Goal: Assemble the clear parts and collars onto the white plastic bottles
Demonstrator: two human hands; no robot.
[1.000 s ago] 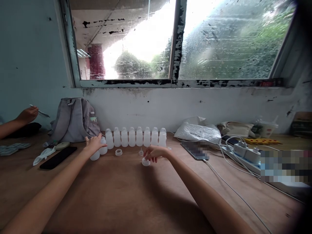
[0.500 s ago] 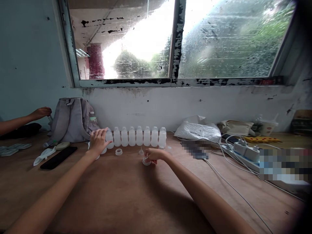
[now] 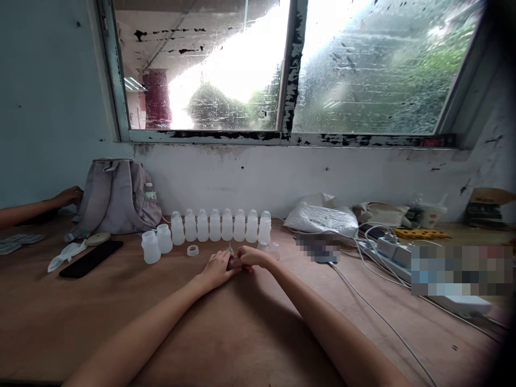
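Note:
My left hand [image 3: 218, 269] and my right hand [image 3: 253, 257] meet low over the table, fingers bent together around a small clear bottle collar [image 3: 234, 262], mostly hidden by them. What exactly the left fingers grip is hidden. Just behind the fingers shows the tip of a clear bottle teat [image 3: 229, 248]. Another collar [image 3: 192, 250] lies flat to the left. Two open-topped, frosted baby bottles [image 3: 150, 248] stand farther left. Behind the hands runs a row of several frosted baby bottles [image 3: 215, 226] with clear domed tops. A clear cap [image 3: 275, 251] lies right of the right hand.
A grey backpack [image 3: 115, 196], black phone [image 3: 92, 258] and white crumpled item [image 3: 66, 256] are on the left. Another person's hand [image 3: 69, 196] reaches in beside the backpack. On the right are a silvery bag [image 3: 322, 217], cables and a power strip [image 3: 455, 302].
My left hand has left the bottles at the left and come right to meet my right hand at the collar. Two open bottles now show. The other person's hand has lowered.

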